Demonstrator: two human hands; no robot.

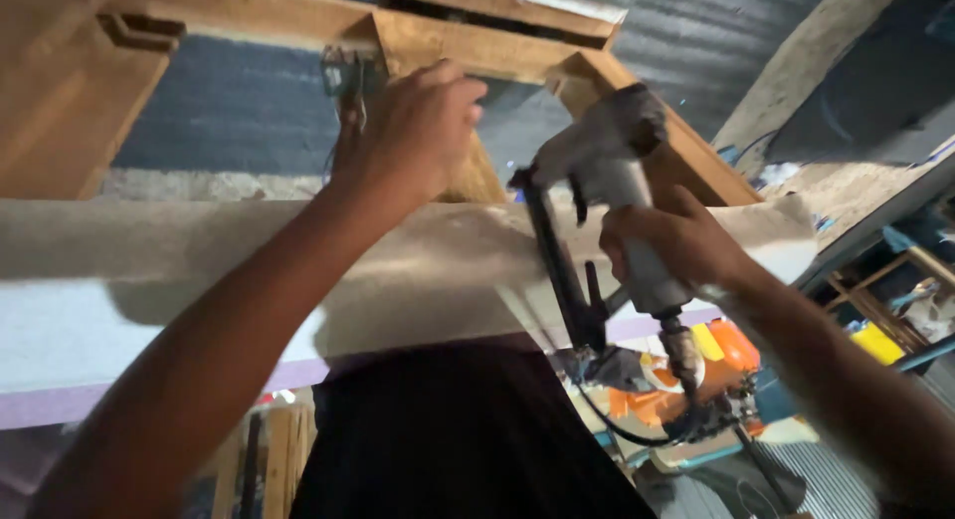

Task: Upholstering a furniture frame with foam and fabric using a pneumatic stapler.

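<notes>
Nearest, the right hand (676, 242) has its fingers clamped on the grip of a grey pneumatic nail gun (607, 181), hose trailing down; it hangs just above the pale surface (149, 260), nose aimed toward the wooden frame (477, 46). Farther out, the left hand (418, 131) presses on the frame's upright piece, fingers curled together over the wood beside a small metal clamp (343, 76). Best done, I judge, with the nose flat on the joint, frame held firm, left fingers well off the firing line.

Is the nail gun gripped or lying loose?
Gripped: the right hand wraps the nail gun handle, lifted off the bench, air hose hanging below.
</notes>
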